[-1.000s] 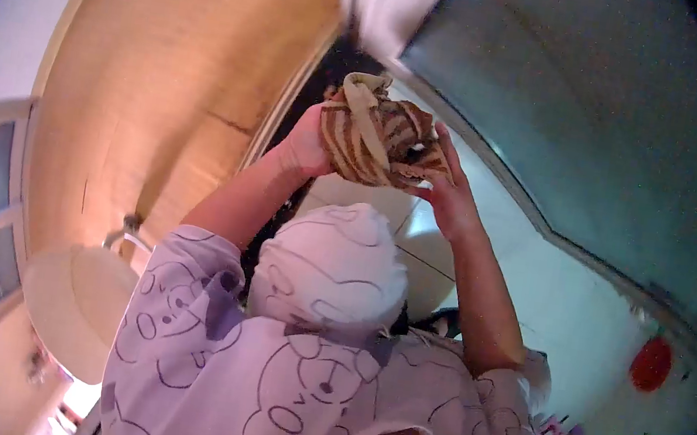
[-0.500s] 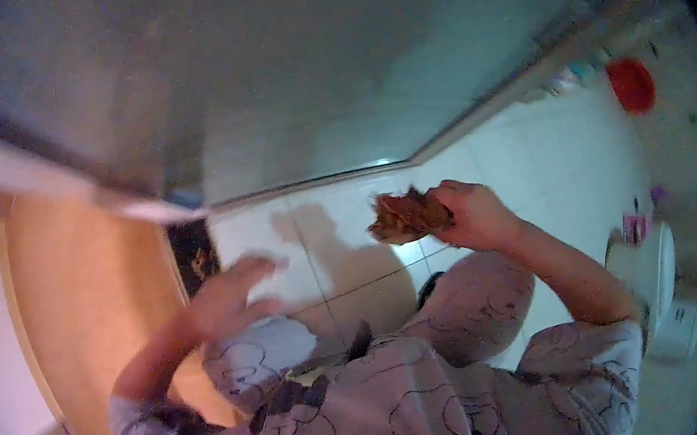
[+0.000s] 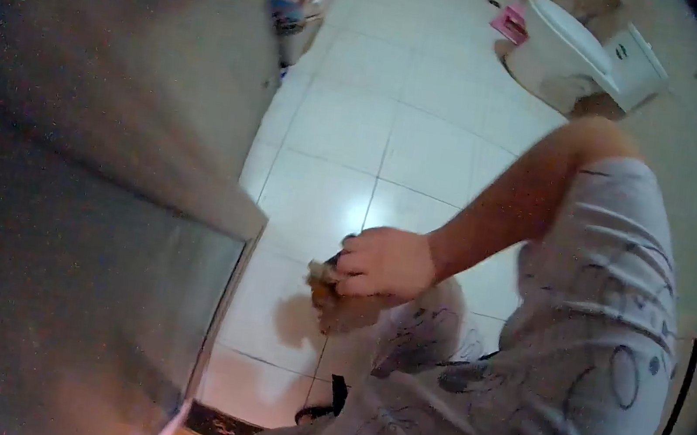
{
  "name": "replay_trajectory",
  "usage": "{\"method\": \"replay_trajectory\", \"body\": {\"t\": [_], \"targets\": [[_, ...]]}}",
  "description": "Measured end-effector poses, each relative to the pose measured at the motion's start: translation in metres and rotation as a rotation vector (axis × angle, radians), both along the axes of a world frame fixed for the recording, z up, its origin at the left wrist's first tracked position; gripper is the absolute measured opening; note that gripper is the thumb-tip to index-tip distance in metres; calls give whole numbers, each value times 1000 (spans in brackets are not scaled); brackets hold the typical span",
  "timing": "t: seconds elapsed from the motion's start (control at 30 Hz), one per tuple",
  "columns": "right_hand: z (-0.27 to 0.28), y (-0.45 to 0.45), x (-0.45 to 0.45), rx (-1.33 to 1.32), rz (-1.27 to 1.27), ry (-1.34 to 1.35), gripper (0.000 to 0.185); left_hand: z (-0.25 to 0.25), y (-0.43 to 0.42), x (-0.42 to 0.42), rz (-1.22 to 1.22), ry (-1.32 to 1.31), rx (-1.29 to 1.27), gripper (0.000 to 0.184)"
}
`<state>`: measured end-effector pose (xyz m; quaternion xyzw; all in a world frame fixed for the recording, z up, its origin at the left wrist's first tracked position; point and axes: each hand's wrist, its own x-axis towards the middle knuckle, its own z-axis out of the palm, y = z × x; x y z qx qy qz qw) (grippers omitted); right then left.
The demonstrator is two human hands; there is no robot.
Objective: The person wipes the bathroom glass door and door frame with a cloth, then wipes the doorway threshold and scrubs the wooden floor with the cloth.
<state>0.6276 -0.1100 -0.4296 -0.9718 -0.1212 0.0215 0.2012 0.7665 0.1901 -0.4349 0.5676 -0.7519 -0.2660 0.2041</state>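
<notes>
My right hand (image 3: 391, 265) is closed around a brown, ragged bundle (image 3: 319, 288) whose kind I cannot make out. Its rough, tufted end sticks out past my fingers, and the rest is covered by them. Hand and bundle are held above the white tiled floor (image 3: 326, 188), just to the right of the door's edge. My left hand is out of the picture.
A large grey door (image 3: 95, 272) fills the left side. At the upper right stands a white toilet (image 3: 554, 60) beside a pink item (image 3: 510, 25). Piled cloth (image 3: 302, 0) lies behind the door. A dark threshold strip (image 3: 224, 424) crosses the floor below.
My view has turned right, bringing the toilet and more floor into sight. My right hand, still holding the bundle, now shows its back and sits lower. My left hand has left the view.
</notes>
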Motion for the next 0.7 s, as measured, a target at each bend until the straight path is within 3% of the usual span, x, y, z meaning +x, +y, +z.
{"method": "replay_trajectory", "body": {"t": [0.1,0.2,0.27,0.4,0.5,0.53,0.6,0.67,0.7], "targets": [[-18,-25,-6,-22,43,-80,36,5,-34,-7,-72,12,70,36],[4,-9,-14,-22,27,-147,38,20,-35,-13,-111,17,149,35],[26,2,-22,-35,-20,12,36,31,-36,-16,-135,18,202,34],[7,-18,-30,12,-192,1,34,51,-61,-17,-165,20,318,33],[36,-28,-29,36,-218,64,33,65,-68,-14,-188,12,365,32],[27,-33,-15,209,-292,236,30,60,-69,-5,-189,20,390,32],[68,-34,-9,402,-360,402,27,72,-70,-2,-197,21,422,31],[112,-37,3,373,-610,763,20,86,-72,3,-202,20,455,31],[97,-25,-4,392,-613,762,20,91,-71,4,-206,19,470,31]]}}
